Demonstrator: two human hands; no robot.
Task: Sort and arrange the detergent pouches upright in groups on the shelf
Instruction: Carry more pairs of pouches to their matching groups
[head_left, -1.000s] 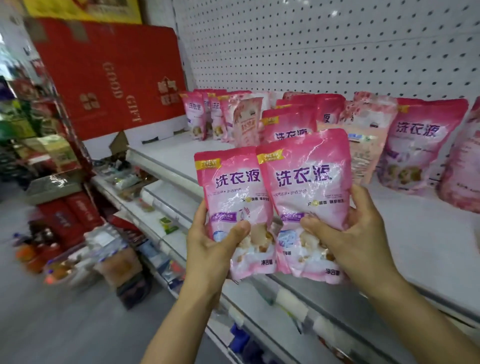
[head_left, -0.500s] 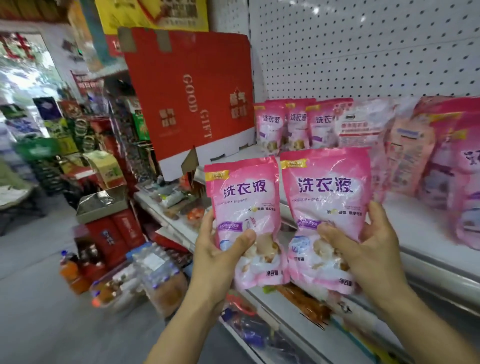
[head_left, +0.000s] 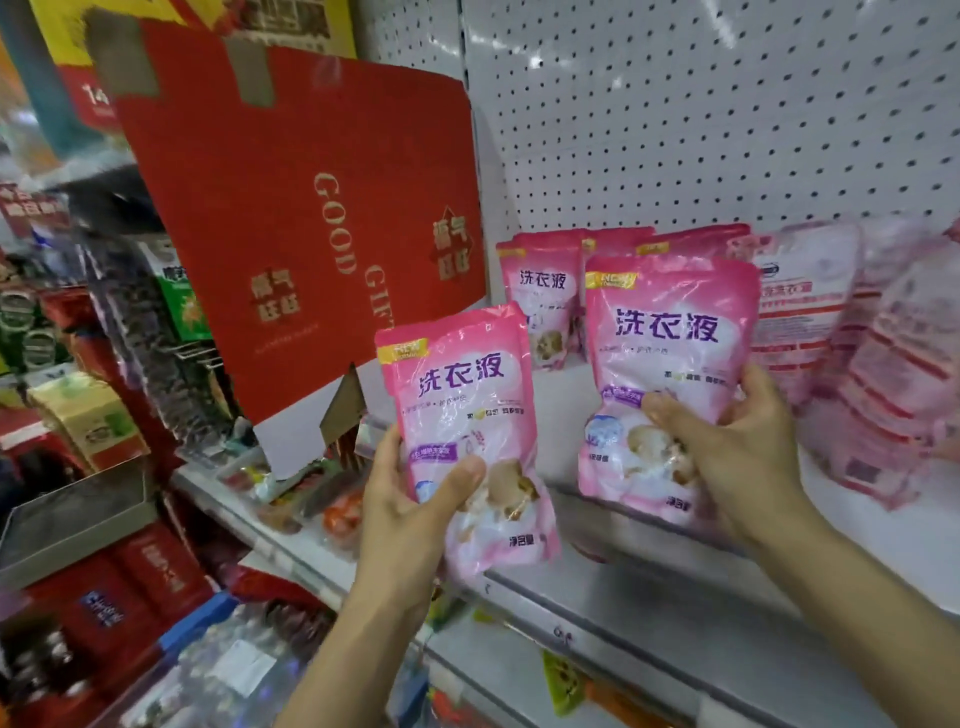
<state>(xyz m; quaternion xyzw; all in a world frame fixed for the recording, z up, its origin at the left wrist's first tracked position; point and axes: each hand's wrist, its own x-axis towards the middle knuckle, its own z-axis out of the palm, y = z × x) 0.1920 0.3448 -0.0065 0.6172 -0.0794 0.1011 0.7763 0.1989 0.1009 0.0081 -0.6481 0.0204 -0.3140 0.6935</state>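
My left hand (head_left: 410, 514) grips a pink detergent pouch (head_left: 462, 415) upright in front of the shelf's left end. My right hand (head_left: 737, 447) holds a second matching pink pouch (head_left: 670, 353) upright, higher and over the white shelf (head_left: 883, 540). Behind it a group of the same pink pouches (head_left: 540, 291) stands upright against the pegboard. To the right, paler pink-and-white pouches (head_left: 810, 312) lean in a blurred row.
A large red cardboard panel (head_left: 291, 223) reading GOOD GIFT stands at the shelf's left end. Lower shelves (head_left: 291, 540) hold mixed goods. Red boxes (head_left: 130, 597) and packaged items crowd the floor at the left. White pegboard (head_left: 727, 114) backs the shelf.
The view has swung left and closer to the shelf. Both hands still hold their pouches, which have moved apart; the right one is now higher and over the shelf.
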